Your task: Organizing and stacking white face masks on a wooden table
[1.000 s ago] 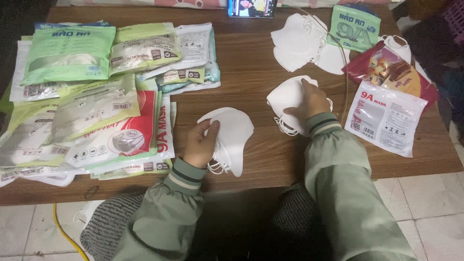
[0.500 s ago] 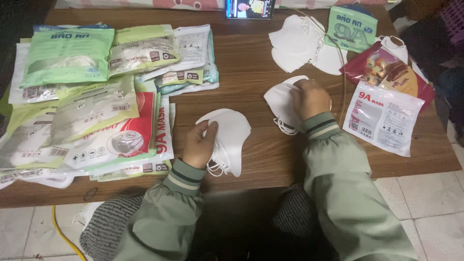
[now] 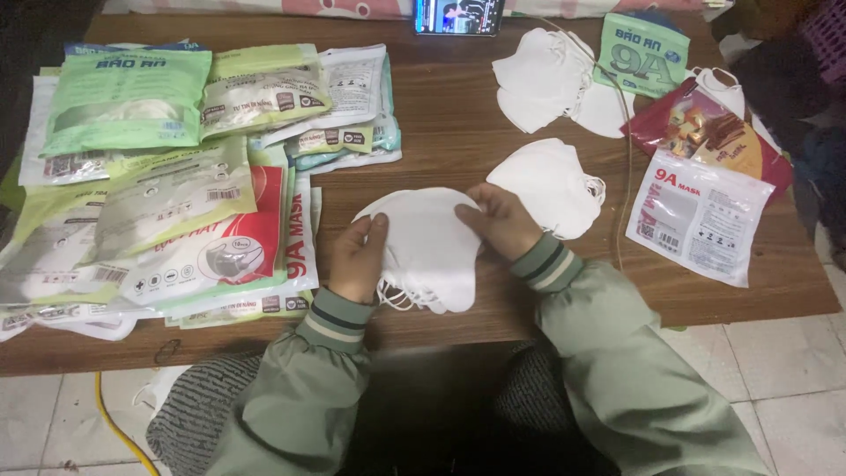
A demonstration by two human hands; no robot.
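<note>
Both hands grip a stack of white face masks (image 3: 423, 247) on the wooden table (image 3: 441, 132). Left hand (image 3: 357, 260) pinches its left edge, right hand (image 3: 500, 220) its upper right. Its long axis runs left-right, ear loops hanging toward the person.

My left hand (image 3: 355, 260) and right hand (image 3: 500, 220) cover part of the stack of white masks (image 3: 421, 251) so I can't count them, while the phone (image 3: 458, 15) is cut off by the top edge and the packets (image 3: 150, 176) overlap, hiding the lower ones.
</note>
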